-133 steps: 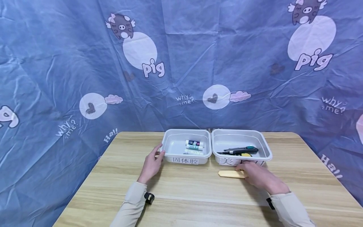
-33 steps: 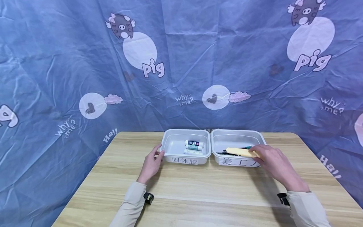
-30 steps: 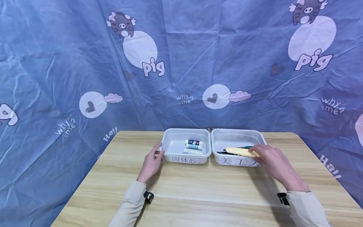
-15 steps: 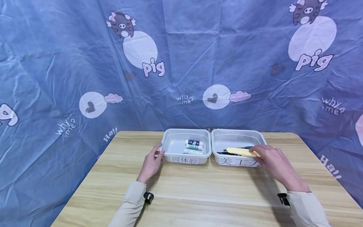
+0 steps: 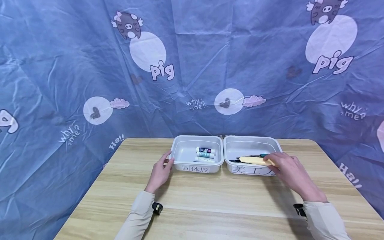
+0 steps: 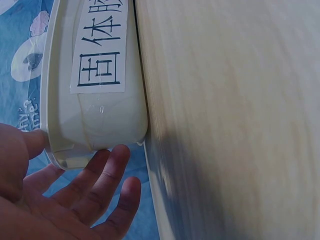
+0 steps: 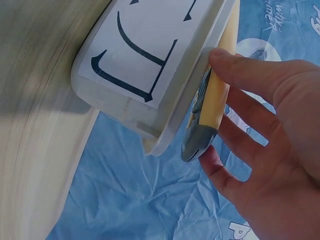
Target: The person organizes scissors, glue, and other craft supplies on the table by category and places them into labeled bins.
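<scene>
In the head view, my right hand [image 5: 286, 170] pinches a yellow utility knife [image 5: 252, 160] over the front of the right white box [image 5: 252, 140]. The right wrist view shows the knife's grey end [image 7: 198, 142] beside the rim, with the thumb on one side and fingers on the other. Other utility knives, one with a green end [image 5: 263, 155], lie partly hidden beneath it. My left hand [image 5: 160, 175] touches the near left corner of the left white box [image 5: 196, 138], its fingers loosely spread. The thumb [image 6: 36, 142] meets the rim in the left wrist view.
Inside the left box lie 3 glue sticks [image 5: 205, 155]. Printed paper labels [image 5: 195, 169] face front on both boxes, which stand side by side near the back edge of the wooden table [image 5: 192, 206]. A blue patterned cloth [image 5: 186, 66] hangs behind.
From the table in front of the right box, my right hand has raised the yellow utility knife over that box. It has barely moved in the last second. My left hand stays put.
</scene>
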`<state>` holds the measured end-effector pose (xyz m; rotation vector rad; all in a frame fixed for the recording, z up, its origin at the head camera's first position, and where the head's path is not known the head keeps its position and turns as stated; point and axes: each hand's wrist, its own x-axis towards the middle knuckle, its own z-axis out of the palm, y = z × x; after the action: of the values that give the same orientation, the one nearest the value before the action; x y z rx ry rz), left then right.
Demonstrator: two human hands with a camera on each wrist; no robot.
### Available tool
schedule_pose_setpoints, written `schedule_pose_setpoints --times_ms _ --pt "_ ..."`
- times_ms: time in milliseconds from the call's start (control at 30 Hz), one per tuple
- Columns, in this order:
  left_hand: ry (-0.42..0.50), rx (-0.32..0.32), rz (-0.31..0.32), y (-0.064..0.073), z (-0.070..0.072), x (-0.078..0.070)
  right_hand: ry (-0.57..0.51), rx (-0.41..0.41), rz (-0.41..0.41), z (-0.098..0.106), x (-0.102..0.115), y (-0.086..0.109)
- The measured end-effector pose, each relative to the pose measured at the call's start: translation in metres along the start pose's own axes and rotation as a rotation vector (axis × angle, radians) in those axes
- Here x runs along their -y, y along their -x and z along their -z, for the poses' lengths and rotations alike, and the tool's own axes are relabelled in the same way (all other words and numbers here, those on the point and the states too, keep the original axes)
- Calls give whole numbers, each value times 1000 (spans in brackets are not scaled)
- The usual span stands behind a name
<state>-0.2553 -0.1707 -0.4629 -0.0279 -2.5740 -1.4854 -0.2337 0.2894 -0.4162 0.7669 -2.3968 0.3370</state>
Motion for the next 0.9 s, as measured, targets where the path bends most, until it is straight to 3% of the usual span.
schedule_pose_setpoints --times_ms 567,900 --pt "-15 -10 -20 1 2 2 -24 27 -15 -3 0 0" --pt "-9 2 3 2 1 1 -40 33 -27 -6 0 1"
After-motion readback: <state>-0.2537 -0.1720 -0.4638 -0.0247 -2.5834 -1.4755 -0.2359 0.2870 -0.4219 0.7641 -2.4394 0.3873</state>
